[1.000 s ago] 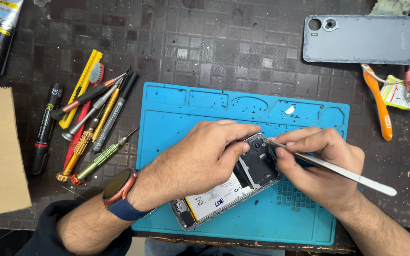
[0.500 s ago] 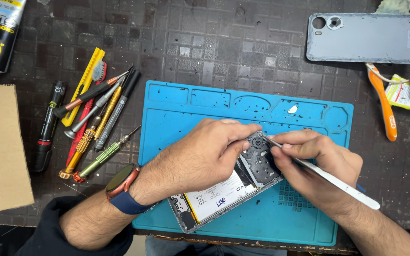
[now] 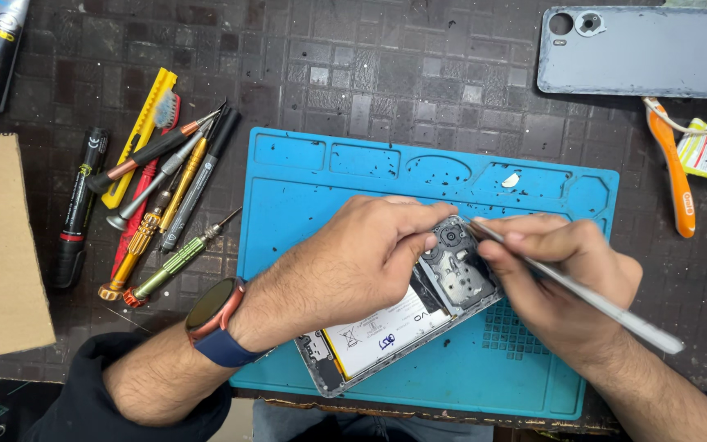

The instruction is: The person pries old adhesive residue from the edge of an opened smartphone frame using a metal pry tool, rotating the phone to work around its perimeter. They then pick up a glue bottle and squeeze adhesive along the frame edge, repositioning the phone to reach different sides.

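The dark surface (image 3: 386, 74) holds a blue mat (image 3: 533, 385), which keeps your open phone (image 3: 407, 315) from sliding. Your left hand (image 3: 353, 266) presses it still, fingers closed on its edge. Your right hand (image 3: 562, 274) pinches thin metal tweezers (image 3: 607, 307), tip at the camera end.

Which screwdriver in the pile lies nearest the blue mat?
The green-handled screwdriver; its tip points toward the blue mat, while the others lie farther left.

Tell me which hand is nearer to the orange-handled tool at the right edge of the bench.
Right. The right hand, gripping the metal tweezers, sits just below-left of the orange-handled tool. The left hand rests on the opened phone, farther left.
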